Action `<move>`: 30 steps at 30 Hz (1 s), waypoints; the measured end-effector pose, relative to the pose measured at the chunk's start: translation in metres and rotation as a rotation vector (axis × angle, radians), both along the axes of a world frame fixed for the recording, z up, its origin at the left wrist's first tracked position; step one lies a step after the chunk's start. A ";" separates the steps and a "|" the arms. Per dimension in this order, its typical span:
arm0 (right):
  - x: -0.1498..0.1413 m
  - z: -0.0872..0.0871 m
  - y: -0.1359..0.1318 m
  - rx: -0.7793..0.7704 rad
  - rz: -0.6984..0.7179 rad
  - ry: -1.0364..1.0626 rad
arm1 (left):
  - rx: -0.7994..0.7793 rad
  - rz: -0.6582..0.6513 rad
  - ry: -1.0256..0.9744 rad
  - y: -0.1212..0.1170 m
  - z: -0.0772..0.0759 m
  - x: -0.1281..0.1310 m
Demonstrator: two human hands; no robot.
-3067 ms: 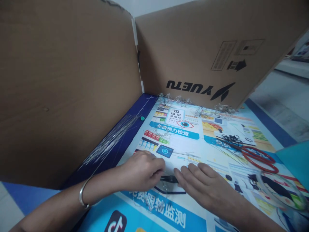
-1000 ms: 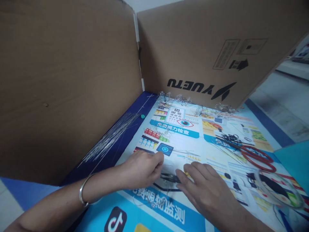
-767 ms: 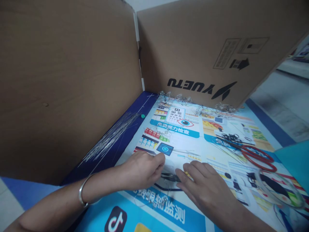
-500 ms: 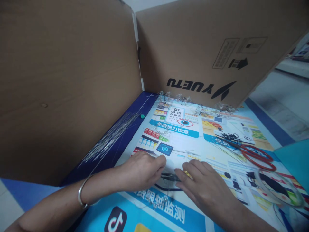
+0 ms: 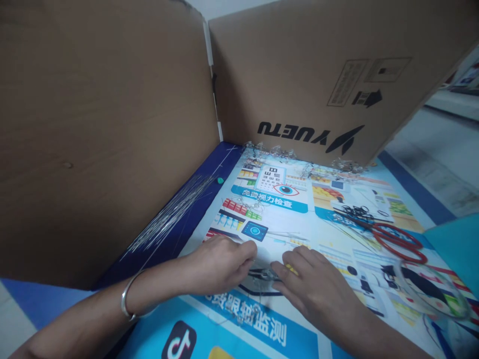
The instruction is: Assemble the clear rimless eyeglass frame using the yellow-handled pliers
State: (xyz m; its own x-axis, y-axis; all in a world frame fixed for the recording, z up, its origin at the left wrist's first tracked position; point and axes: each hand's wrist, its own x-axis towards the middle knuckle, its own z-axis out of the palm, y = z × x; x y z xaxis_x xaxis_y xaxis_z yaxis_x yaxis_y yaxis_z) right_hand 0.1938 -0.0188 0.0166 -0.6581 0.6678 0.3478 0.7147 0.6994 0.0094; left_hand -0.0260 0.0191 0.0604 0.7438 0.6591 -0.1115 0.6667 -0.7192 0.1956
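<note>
My left hand (image 5: 219, 264) and my right hand (image 5: 314, 289) meet low in the middle of a printed poster mat (image 5: 299, 219). Between their fingertips lies a small black-rimmed piece (image 5: 262, 279) with a dark curved wire below it. The left hand's fingers are curled in a pinch on its left end. The right hand's fingers press close together on its right end, with a bit of yellow showing under them. A silver bangle (image 5: 127, 304) sits on my left wrist.
Cardboard panels (image 5: 112, 124) wall the left and back. Thin metal wires (image 5: 168, 214) lie in a bundle along the left panel. Red-handled scissors (image 5: 396, 242) and small black rings (image 5: 355, 212) lie to the right, a clear round dish (image 5: 430, 289) further right. Clear small parts (image 5: 277, 152) line the back panel.
Both hands stay on the small black piece. The right hand's fingers have drawn a little closer to the left hand.
</note>
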 end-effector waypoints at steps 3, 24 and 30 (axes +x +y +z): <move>0.000 -0.001 0.001 0.013 0.004 -0.004 | -0.005 -0.005 -0.007 0.001 0.001 0.000; 0.003 -0.001 0.000 -0.029 -0.019 -0.041 | -0.002 -0.003 -0.122 0.004 -0.006 -0.004; 0.002 0.002 -0.001 -0.040 -0.027 0.005 | -0.012 0.020 -0.140 0.002 -0.006 -0.003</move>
